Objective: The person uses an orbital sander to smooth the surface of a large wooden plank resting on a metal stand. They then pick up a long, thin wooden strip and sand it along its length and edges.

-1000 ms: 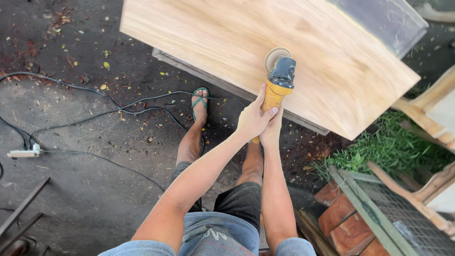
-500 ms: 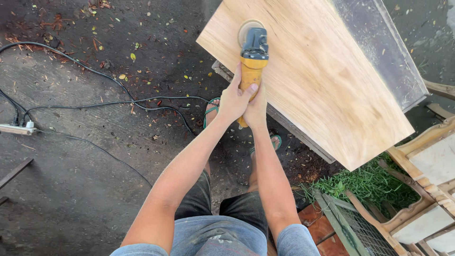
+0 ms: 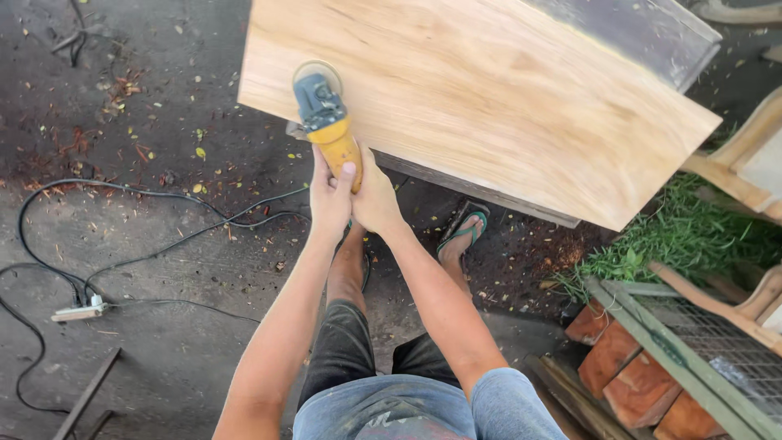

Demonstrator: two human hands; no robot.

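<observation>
Gripping a yellow grinder on a wooden panel

Resting with its round disc on the near left part of the pale wooden panel (image 3: 489,90), the angle grinder (image 3: 326,122) has a grey head and a yellow body. Both hands are closed around the yellow body, pressed side by side: the left hand (image 3: 330,200) and the right hand (image 3: 376,200) touch each other. Below the panel's edge, one foot in a green sandal (image 3: 463,236) stands on the dark ground. A black cable (image 3: 163,236) runs to a power strip (image 3: 77,311) at the left. Grass (image 3: 684,236) grows at the right.

Grinder (image 3: 326,122) grip hidden under hands (image 3: 352,200)
</observation>
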